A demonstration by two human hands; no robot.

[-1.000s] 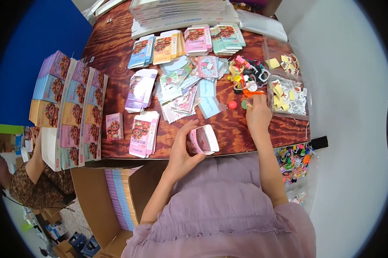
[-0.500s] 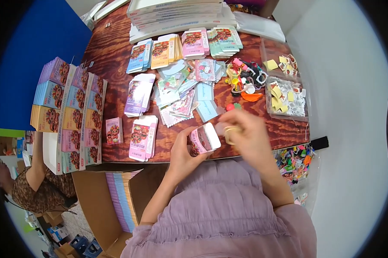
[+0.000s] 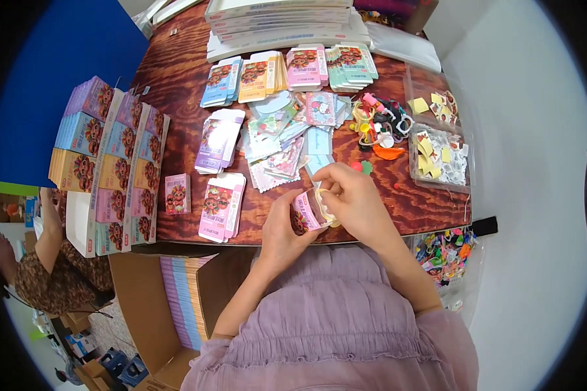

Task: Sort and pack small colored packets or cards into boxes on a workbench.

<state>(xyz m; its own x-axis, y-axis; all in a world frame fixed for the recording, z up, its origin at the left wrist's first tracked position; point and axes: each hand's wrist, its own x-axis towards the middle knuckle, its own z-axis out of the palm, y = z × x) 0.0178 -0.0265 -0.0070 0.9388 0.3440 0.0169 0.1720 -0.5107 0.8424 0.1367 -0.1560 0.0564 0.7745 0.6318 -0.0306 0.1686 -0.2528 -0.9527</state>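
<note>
Left hand (image 3: 281, 225): curled around small pink box (image 3: 304, 212), at table's near edge (image 3: 397, 229).
Right hand (image 3: 352, 195): fingertips pinching a pale ring-shaped trinket (image 3: 324, 202) at box mouth, touching.
Technique: brace box steady; feed trinket straight in.
Room: bare wood just right; card piles (image 3: 280, 140) and toy heap (image 3: 381, 124) beyond.

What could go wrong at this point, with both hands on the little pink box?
The left hand holds the small pink box right at the table edge, over the lap; whatever the right hand pushes in could slip off. The elbows might also nudge the flat pink packs near the edge.
</note>
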